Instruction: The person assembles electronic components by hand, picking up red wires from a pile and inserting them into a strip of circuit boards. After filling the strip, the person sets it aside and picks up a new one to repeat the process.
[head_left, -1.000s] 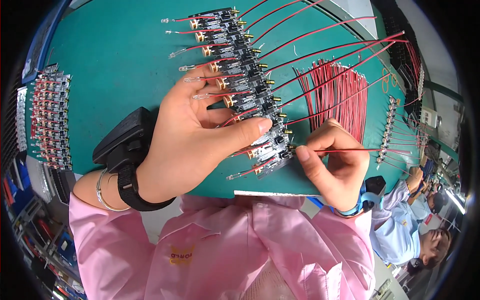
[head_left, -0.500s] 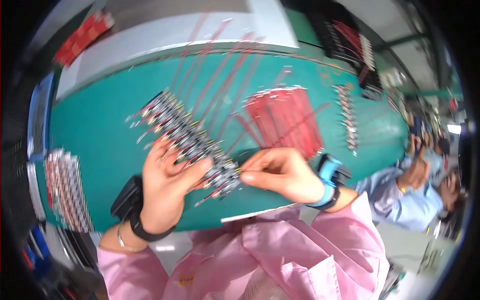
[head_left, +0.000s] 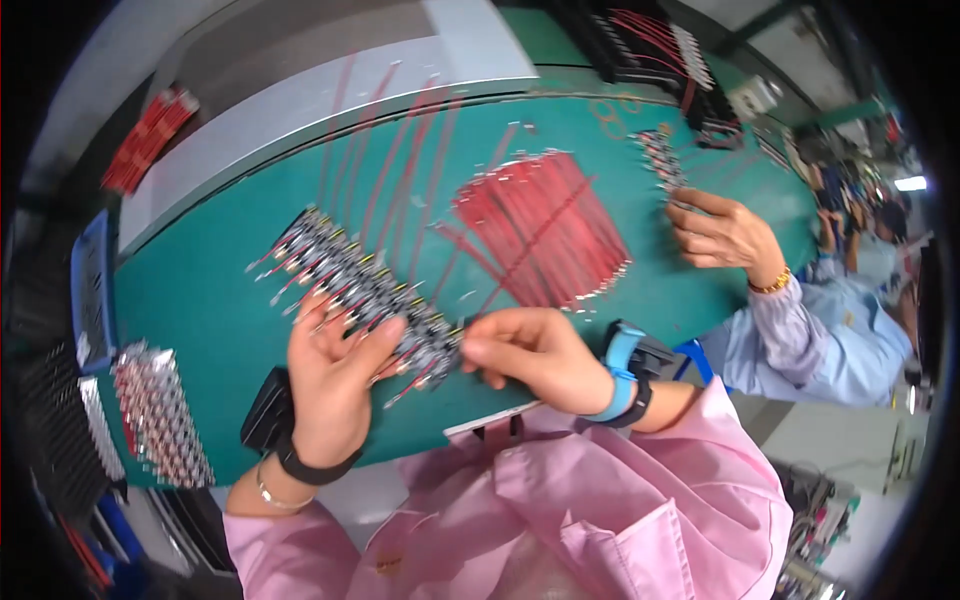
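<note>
My left hand (head_left: 338, 375) grips a long strip of dark connector-like parts (head_left: 365, 290) from below, thumb on top. Red wires with metal ends stick out along both sides of the strip, the long ones reaching away across the green table. At the strip's near right end, my right hand (head_left: 520, 345) is closed in a pinch; what lies between its fingertips is too small to make out. Just beyond my right hand lies a wide bundle of red wires (head_left: 550, 225) with pale tips.
Another person's hand (head_left: 725, 232) is at a similar strip (head_left: 657, 158) on the right of the green table (head_left: 200, 310). A stack of strips (head_left: 160, 415) lies at left, near a blue tray (head_left: 92, 290). Red parts (head_left: 150, 140) sit far left; a black rack (head_left: 640, 50) stands at the back.
The other person's hand has come in to the strip at right. My view has shifted, moving the table items across the picture. Both my hands stay at the strip.
</note>
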